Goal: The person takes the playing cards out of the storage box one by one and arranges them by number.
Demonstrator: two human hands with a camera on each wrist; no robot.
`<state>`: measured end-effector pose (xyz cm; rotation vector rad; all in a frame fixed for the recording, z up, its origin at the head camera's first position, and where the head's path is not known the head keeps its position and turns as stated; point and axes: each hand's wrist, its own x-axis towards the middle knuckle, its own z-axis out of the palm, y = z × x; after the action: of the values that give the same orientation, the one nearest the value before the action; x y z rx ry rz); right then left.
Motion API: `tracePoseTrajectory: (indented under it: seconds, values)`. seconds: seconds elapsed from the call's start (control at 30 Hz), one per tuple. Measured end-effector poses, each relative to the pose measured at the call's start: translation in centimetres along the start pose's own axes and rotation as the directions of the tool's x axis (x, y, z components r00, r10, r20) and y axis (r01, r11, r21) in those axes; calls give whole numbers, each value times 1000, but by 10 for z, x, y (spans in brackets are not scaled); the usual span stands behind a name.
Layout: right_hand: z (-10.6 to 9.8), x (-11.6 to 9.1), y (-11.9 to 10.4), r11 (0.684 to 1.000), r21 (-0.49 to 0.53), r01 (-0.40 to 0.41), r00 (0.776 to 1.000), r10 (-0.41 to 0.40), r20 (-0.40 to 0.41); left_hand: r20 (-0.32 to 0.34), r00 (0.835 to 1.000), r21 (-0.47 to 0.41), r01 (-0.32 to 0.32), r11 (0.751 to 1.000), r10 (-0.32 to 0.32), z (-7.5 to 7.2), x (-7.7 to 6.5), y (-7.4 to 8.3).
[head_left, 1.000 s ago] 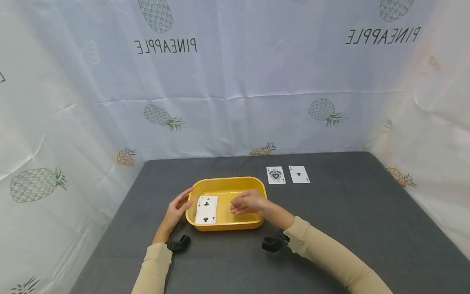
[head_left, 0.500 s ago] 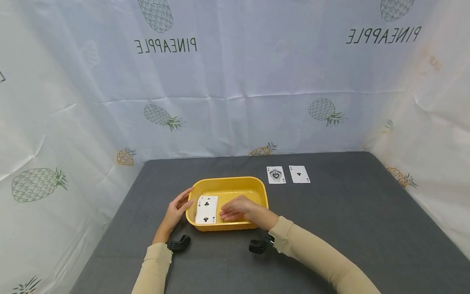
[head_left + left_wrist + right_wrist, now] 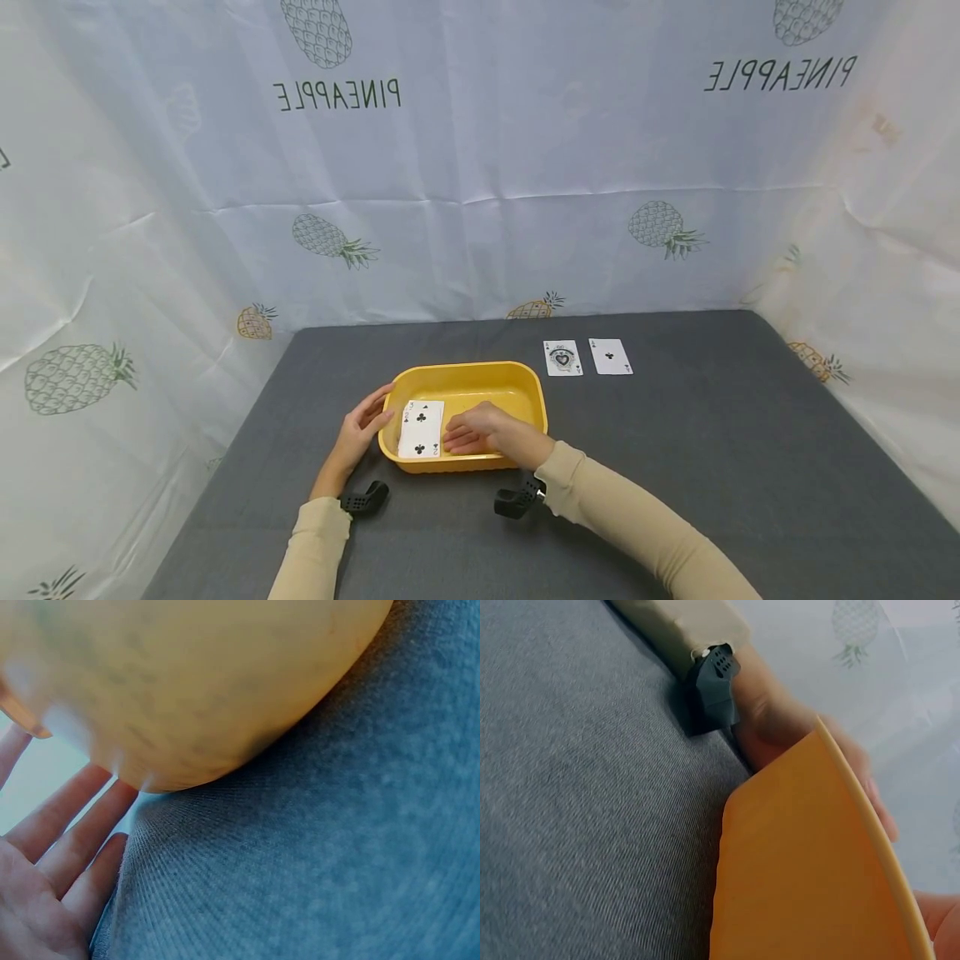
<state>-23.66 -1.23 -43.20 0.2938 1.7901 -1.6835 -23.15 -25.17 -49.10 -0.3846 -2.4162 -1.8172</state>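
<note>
My left hand (image 3: 362, 425) holds the left end of a yellow plastic tray (image 3: 468, 467), thumb over the rim and fingers along the outer wall. The left wrist view shows these fingers (image 3: 79, 825) spread against the wall. Inside the tray, at its left, lies a small overlapping pile of playing cards (image 3: 422, 429), a two of clubs on top. My right hand (image 3: 491, 433) reaches over the front right rim, its extended fingers low in the tray, close by the pile's right edge. Nothing shows in its grasp. In the right wrist view the tray wall (image 3: 802, 862) hides much of both hands.
Behind the tray, to the right, an ace of spades (image 3: 562, 358) and an ace of clubs (image 3: 611, 357) lie face up side by side on the dark grey table (image 3: 712, 433). A white pineapple-print curtain (image 3: 465, 250) hangs along the back and sides.
My right hand has moved left and down inside the tray, from the middle right to beside the card pile. My left hand, the tray and the cards stay put.
</note>
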Motion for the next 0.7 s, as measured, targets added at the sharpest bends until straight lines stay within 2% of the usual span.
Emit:
tracePoseTrajectory:
  seconds: [0.47, 0.7]
  values:
    - [8, 2, -1, 999, 48, -19, 999, 20, -37, -3, 1000, 12, 11, 1000, -11, -1, -1, 1]
    - [20, 4, -4, 1000, -6, 17, 997, -17, -73, -5, 1000, 5, 3, 1000, -3, 0, -1, -1]
